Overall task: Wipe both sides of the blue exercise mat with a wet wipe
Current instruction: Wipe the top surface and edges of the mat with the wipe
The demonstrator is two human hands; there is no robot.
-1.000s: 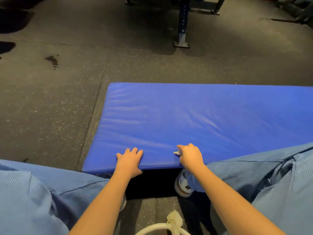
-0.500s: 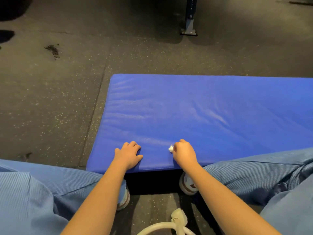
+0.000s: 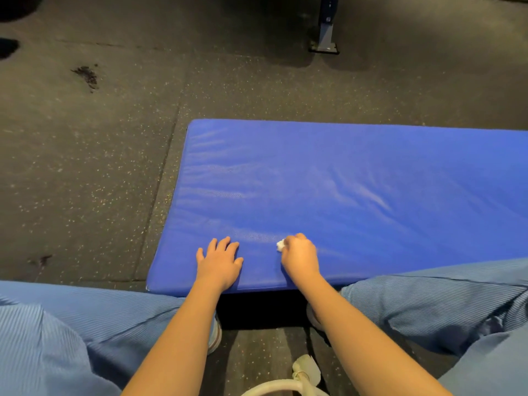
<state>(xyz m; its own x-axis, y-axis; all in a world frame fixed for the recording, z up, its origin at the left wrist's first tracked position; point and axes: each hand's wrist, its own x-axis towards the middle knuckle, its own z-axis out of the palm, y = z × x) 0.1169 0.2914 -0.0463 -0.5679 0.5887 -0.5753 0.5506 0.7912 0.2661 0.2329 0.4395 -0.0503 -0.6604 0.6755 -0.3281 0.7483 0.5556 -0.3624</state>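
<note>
A: What's changed on the mat?

B: The right hand has slid the wipe a little inward from the mat's near edge. I'd judge the top side barely begun and the underside still to do.

A: And the hands?

B: The right fingers curl, pinching the wipe down onto the mat. The left hand lies flat beside it near that edge, fingers spread, bracing. The mat lies flat on the floor.

I see a dark speckled floor with a black stain, a metal equipment foot far ahead, and a white tube below.
</note>
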